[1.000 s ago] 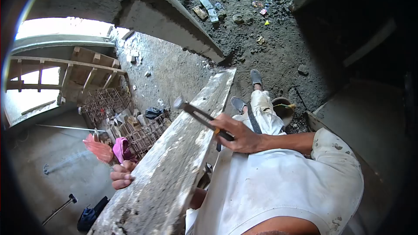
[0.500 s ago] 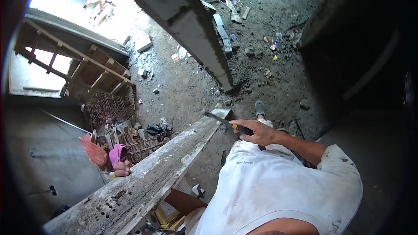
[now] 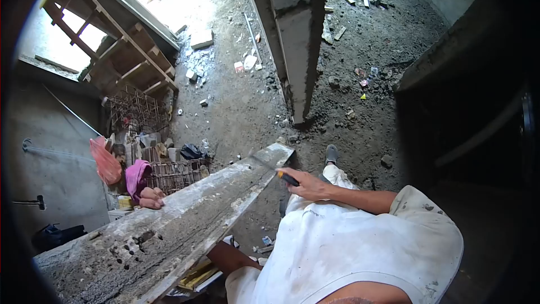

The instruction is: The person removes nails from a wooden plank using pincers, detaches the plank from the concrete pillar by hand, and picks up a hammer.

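My right hand (image 3: 308,184) is closed around the black and orange handle of a hammer (image 3: 289,178). Its shaft and head are smeared by motion over the near-right end of a long, cement-crusted plank (image 3: 208,208). The plank slants across the view from lower left up to the middle. My left arm passes beneath it, and the curled fingers of my left hand (image 3: 151,197) show at its far edge, gripping there; the palm is hidden. A pink cloth (image 3: 136,179) hangs right beside those fingers. Dark holes mark the plank's lower left part.
A concrete pillar (image 3: 295,50) rises ahead. Wire cages (image 3: 135,110), stacked blocks and a red plastic bag (image 3: 105,160) stand at the left by a grey wall. A wooden frame (image 3: 135,56) leans behind them. Rubble and wood scraps litter the dirt floor.
The view has turned, so the pillar stands more upright. My right hand has shifted slightly left and down with the hammer, which is now blurred. My left hand stays at the plank's far edge.
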A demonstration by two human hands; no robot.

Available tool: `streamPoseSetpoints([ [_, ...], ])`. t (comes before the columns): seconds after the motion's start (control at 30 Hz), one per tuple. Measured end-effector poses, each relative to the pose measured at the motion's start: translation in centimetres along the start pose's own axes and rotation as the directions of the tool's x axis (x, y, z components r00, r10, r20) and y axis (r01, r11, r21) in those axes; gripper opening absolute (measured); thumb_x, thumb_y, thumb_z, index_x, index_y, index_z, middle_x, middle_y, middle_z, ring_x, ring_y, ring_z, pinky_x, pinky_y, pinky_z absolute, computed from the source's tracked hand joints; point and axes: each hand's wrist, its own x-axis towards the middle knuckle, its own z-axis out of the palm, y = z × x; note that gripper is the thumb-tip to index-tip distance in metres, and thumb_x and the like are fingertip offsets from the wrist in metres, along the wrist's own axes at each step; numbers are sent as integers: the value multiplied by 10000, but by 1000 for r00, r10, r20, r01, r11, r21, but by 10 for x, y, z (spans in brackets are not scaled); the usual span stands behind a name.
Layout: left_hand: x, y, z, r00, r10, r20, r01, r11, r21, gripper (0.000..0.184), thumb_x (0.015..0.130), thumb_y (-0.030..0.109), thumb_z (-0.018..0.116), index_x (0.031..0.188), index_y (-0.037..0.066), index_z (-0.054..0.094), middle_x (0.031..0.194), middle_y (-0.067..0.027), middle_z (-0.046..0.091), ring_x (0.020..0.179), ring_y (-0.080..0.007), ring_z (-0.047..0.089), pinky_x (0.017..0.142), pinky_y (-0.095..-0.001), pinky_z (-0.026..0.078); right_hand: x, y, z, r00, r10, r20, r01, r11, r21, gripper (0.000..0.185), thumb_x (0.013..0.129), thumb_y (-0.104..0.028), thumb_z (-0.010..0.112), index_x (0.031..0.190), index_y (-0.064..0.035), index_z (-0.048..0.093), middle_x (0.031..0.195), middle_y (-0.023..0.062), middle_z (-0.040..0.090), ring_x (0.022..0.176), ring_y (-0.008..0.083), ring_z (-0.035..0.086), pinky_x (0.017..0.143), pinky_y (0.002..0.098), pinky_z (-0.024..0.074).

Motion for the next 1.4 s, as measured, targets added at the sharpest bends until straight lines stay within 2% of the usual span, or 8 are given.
streamPoseSetpoints([
  [0.07,3,-6,-17,993,-11,114,14,1000,-23,358,921,400,594,829,77,469,741,-16,408,703,-131,372,597,-246,299,-3,-4,5,968,248,-29,-243,963,117,705,824,-8,506,1483,-198,341,1104,217,554,1050,374,587,914,468,459],
  [0.23,16,-47,-97,875,98,475,58,951,-303,254,937,262,588,864,33,507,812,-75,479,749,-177,473,668,-288,374,4,7,-4,932,52,358,92,923,-373,691,816,-55,526,1470,-190,346,1164,248,529,1019,411,605,881,494,483],
  [0.3,-94,-157,-320,955,8,-298,-165,845,-508,246,953,250,571,856,32,508,817,-81,475,737,-197,491,667,-301,397,4,7,-12,950,24,313,96,926,-364,688,818,-57,523,1468,-185,339,1144,262,529,1031,411,596,880,499,483],
  [0.4,7,-44,-80,920,42,390,72,959,-273,274,971,301,550,924,32,566,867,-113,557,812,-224,557,738,-312,482,-1,18,17,978,125,-169,-157,969,-192,787,838,-79,559,1524,-222,202,1068,223,538,976,400,597,804,480,477],
  [0.57,11,-46,-47,972,63,227,-20,982,-187,287,970,313,542,913,33,563,855,-111,554,802,-222,552,728,-310,478,-2,23,23,908,168,383,-44,949,-313,759,806,-87,546,1509,-137,264,1076,271,556,1016,438,582,826,493,468],
  [0.83,17,-58,-42,975,111,195,-67,973,-222,308,969,334,530,894,36,558,836,-107,549,786,-218,546,712,-308,471,-37,139,-13,977,84,-197,-85,996,4,706,725,-78,580,1414,-138,438,1126,169,631,990,301,620,824,379,491],
  [1.17,51,-37,-38,969,159,188,-116,968,-223,336,968,359,515,872,39,552,812,-101,543,766,-214,538,692,-305,463,-56,-5,-129,615,100,-782,-1,992,125,766,837,-159,630,1524,-123,294,1029,109,597,786,176,555,711,342,485],
  [1.4,49,-41,-34,981,122,153,-96,982,-164,356,967,376,504,856,41,548,795,-98,539,751,-211,532,678,-303,457,-26,-135,-161,649,-246,-720,281,957,-73,799,869,-146,574,1559,-161,172,1522,214,323,1362,338,385,1115,415,331],
])
